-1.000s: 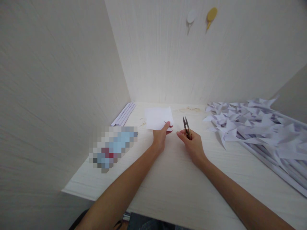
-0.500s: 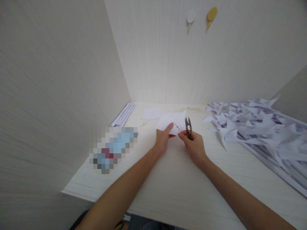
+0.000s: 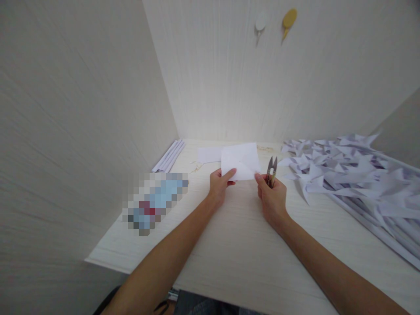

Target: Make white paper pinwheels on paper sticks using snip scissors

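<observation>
A white sheet of paper point(image 3: 240, 158) is held up over the table between my two hands. My left hand point(image 3: 220, 186) is closed on its lower left, thumb on top and fingers beneath. My right hand point(image 3: 273, 194) pinches the lower right corner between thumb and forefinger. That same hand also carries a pair of thread snips point(image 3: 271, 171), blades pointing up and away from me. Behind the held sheet, another white piece of paper point(image 3: 208, 155) lies flat on the table.
Paper pinwheels point(image 3: 348, 175) with rolled sticks are heaped on the right. Several rolled paper sticks point(image 3: 169, 156) lie by the left wall. A blurred-out blue item point(image 3: 160, 201) rests at left. White point(image 3: 260, 22) and yellow point(image 3: 289, 19) hooks are on the back wall.
My right hand has shifted right with the snips, from near the sheet's middle to its lower right corner. The sheet now lies flatter and squarer, turned more toward me.
</observation>
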The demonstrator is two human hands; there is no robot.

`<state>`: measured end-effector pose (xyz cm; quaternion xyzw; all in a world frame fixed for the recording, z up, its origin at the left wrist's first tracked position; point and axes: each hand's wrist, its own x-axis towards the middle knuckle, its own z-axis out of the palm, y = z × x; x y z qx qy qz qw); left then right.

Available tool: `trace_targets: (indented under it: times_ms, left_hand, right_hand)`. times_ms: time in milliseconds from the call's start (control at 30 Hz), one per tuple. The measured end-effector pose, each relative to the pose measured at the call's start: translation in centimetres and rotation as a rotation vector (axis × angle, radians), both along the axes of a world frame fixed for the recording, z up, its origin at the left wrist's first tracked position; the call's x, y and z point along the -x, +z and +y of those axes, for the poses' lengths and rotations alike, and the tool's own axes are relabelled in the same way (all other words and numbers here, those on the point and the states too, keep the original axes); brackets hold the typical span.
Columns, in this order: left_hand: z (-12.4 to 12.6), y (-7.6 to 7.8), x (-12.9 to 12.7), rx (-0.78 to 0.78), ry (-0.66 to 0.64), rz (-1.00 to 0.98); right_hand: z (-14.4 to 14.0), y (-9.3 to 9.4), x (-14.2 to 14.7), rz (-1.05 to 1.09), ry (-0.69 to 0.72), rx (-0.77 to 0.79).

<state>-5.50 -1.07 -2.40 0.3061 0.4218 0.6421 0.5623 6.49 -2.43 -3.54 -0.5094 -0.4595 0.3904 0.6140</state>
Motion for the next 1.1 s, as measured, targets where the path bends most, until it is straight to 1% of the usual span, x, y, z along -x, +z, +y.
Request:
trace_targets:
  times_ms: [100,267,333,433,500,567,633,667,733,800,1000,1100]
  left_hand:
    - [0.0,-0.1,0.0,-0.008,0.016,0.013]
    - [0.1,-0.2,0.1,-0.018,0.117,0.054]
    - [0.2,-0.1,0.1,-0.022,0.15,0.018]
    - [0.2,0.3,0.1,-0.016,0.176,-0.112]
    - [0.1,0.5,0.0,-0.009,0.123,-0.189]
    - [-0.1,0.5,-0.2,-0.001,0.009,-0.203]
    - [-0.3,0.4,-0.5,0.001,-0.084,-0.139]
    - [-0.4,0.3,-0.6,-0.001,-0.105,-0.091]
    - [-0.5,0.2,-0.8,-0.012,-0.102,-0.004]
    - [-0.5,0.0,-0.9,-0.023,-0.074,0.031]
    - [-0.4,0.2,-0.8,-0.026,0.014,0.018]
    - [-0.4,0.3,-0.8,-0.025,0.032,0.014]
  right_hand:
    - [-0.1,0.1,0.1,0.014,-0.044,-0.005]
    - [-0.4,0.4,0.4,-0.032,0.037,0.019]
    - [-0.5,0.4,0.4,-0.082,0.075,0.01]
    - [-0.5,0.3,0.4,-0.127,0.094,-0.003]
    - [-0.5,0.3,0.4,-0.128,0.089,0.0]
    - [-0.4,0.3,0.3,-0.124,0.093,0.0]
    - [-0.5,0.3,0.3,-0.126,0.107,-0.01]
    - [-0.5,0.4,0.3,-0.129,0.118,-0.015]
    - [-0.6,0.5,0.4,-0.132,0.139,-0.016]
    - [-0.6,0.7,0.4,-0.131,0.155,-0.007]
    - [-0.6,0.5,0.4,-0.101,0.158,0.002]
    - [-0.4,0.1,0.4,-0.038,0.132,0.025]
